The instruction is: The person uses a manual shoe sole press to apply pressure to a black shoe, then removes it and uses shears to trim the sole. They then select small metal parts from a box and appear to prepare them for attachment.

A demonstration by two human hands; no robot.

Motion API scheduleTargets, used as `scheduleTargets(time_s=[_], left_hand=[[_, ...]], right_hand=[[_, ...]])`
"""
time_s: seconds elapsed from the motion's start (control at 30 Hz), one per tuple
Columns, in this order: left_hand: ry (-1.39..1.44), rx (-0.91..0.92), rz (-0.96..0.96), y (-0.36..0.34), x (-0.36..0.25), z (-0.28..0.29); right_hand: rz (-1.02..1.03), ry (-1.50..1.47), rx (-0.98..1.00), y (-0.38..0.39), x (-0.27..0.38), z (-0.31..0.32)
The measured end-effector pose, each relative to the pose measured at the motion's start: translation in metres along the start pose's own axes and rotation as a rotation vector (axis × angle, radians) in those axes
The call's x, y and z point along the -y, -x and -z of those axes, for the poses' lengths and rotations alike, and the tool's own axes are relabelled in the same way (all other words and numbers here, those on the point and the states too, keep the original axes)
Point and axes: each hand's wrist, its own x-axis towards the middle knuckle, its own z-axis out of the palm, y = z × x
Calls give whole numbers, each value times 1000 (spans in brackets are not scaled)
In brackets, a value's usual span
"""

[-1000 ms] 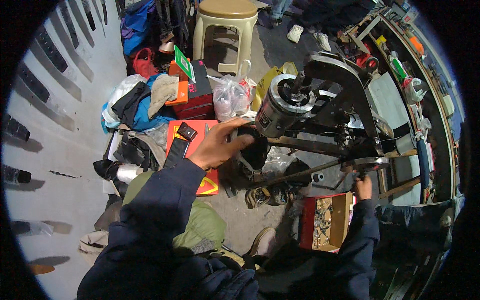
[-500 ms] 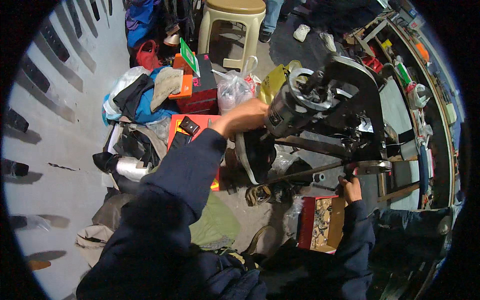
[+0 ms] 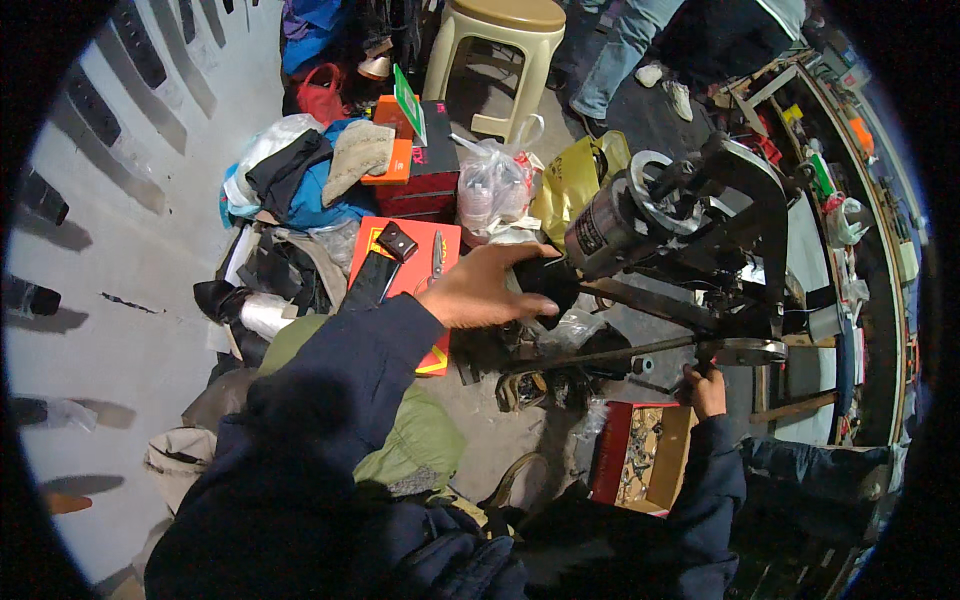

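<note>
Black piece (image 3: 552, 281) now in pinch of left hand (image 3: 485, 288); right hand (image 3: 708, 391), grip unclear

A grey floor (image 3: 490, 432) carries a cream plastic stool (image 3: 500, 30) with a brown seat. Before the stool sits a clear plastic bag (image 3: 493, 188); to its front right, a yellow bag (image 3: 566, 202); to its front left, a dark red box (image 3: 415, 196).

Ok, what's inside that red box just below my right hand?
The red box is open and holds many small, loose, metal-looking pieces, too small to name. Whatever lies beneath their top layer is covered, including the bottom under them.
</note>
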Motion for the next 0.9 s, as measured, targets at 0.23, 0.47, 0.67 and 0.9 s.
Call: scheduleTargets(time_s=[0.23,0.47,0.67,0.9], left_hand=[[10,-108,97,3,-11,-16],[-30,-292,-95,11,-5,-34],[-142,-323,-119,12,-5,-34],[-92,-219,-54,12,-8,-25]], right_hand=[[237,-47,-26,36,53,14],[386,76,-527,25,66,98],[359,169,-558,-34,-27,128],[208,162,-128,-56,-96,52]])
